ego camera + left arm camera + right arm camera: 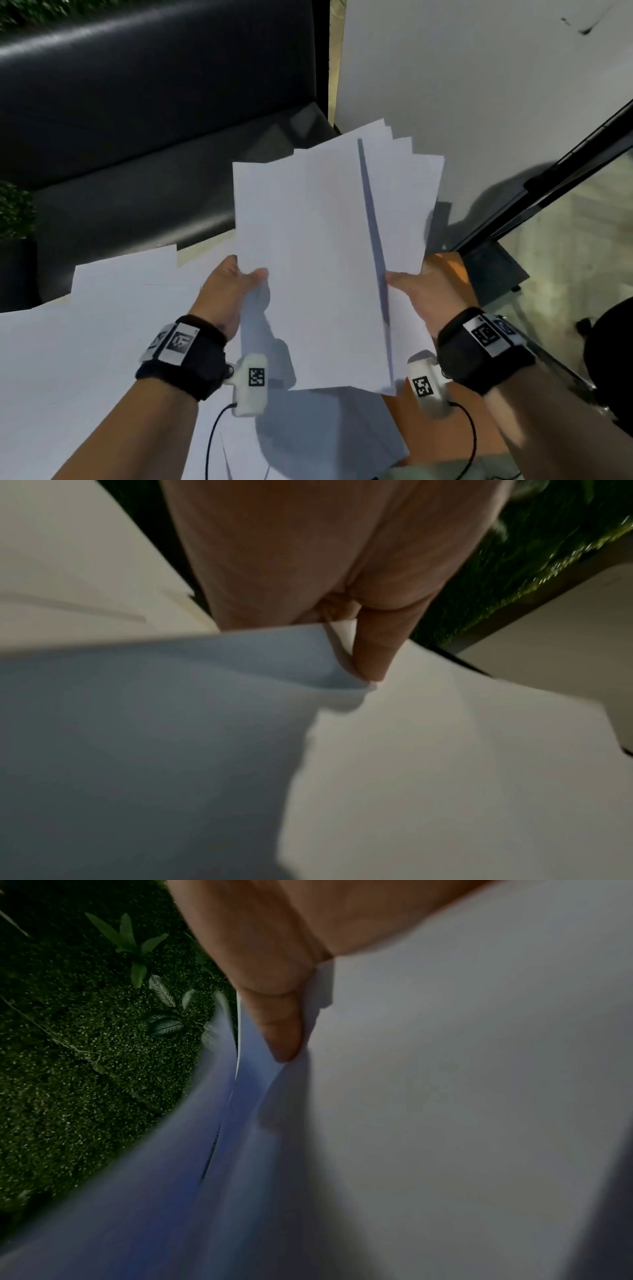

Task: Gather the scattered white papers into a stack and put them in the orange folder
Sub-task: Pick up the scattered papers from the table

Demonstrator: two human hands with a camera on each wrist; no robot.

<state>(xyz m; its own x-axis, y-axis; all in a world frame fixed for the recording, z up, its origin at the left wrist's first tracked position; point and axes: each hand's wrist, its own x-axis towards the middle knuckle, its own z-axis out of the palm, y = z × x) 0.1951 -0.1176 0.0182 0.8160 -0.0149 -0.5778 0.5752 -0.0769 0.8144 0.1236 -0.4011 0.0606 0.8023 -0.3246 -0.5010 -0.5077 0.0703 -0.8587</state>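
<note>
I see both hands lifting a fanned sheaf of white papers [329,240] above the tabletop [205,250]. Left hand [228,291] pinches its left edge, right hand [428,298] its right. More loose sheets [85,342] lie below; the orange folder [445,267] seems partly underneath.

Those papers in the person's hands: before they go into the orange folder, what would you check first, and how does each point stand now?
1. Left hand grips the bundle of papers: ok, thumb on top.
2. Right hand grips it too: ok.
3. Sheets squared into a neat stack: not ok, top corners fan out.
4. All papers gathered: not ok, loose sheets lie on the table.
5. Orange folder within reach: ok, it lies beneath the right hand.
6. Folder open: cannot tell, it is mostly hidden.
</note>
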